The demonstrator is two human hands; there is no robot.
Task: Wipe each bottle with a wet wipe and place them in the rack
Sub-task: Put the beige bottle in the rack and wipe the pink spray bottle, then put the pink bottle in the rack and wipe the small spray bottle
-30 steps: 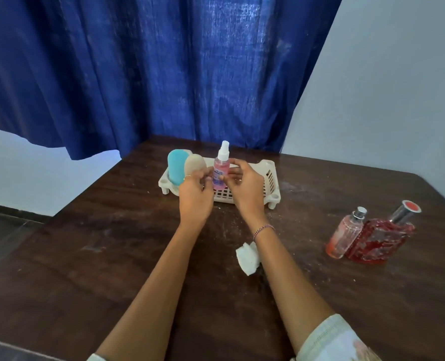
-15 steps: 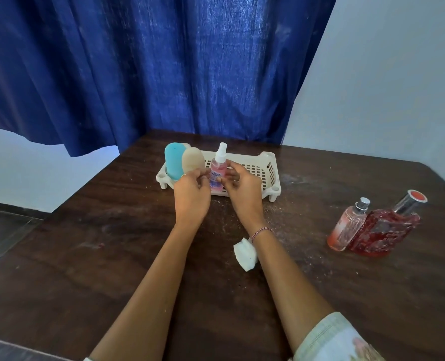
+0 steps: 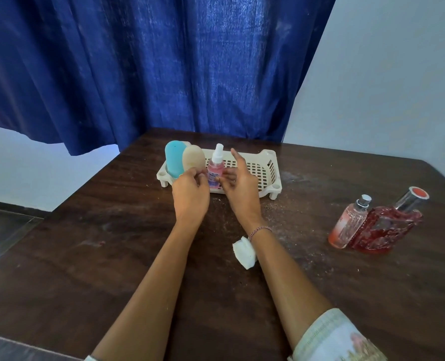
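Note:
A cream plastic rack (image 3: 265, 168) stands at the table's far side. In its left end stand a blue bottle (image 3: 174, 160), a beige bottle (image 3: 193, 158) and a small pink spray bottle (image 3: 215, 168), all upright. My left hand (image 3: 190, 194) hovers just left of the spray bottle with its fingers loosely curled and a thin gap to it. My right hand (image 3: 239, 186) is on the bottle's right, fingers spread, index finger raised, lower fingertips close to the label. A crumpled white wet wipe (image 3: 243, 252) lies on the table beside my right forearm.
On the right of the dark wooden table (image 3: 112, 243) stand a small orange-pink spray bottle (image 3: 347, 225) and a large red glass bottle (image 3: 388, 230), touching each other. A blue curtain (image 3: 164, 74) hangs behind the rack. The table's left edge drops to the floor.
Both hands gripped the pink spray bottle in the rack before. Now my right hand has spread its fingers away from it and my left hand has eased back; the bottle stands on its own.

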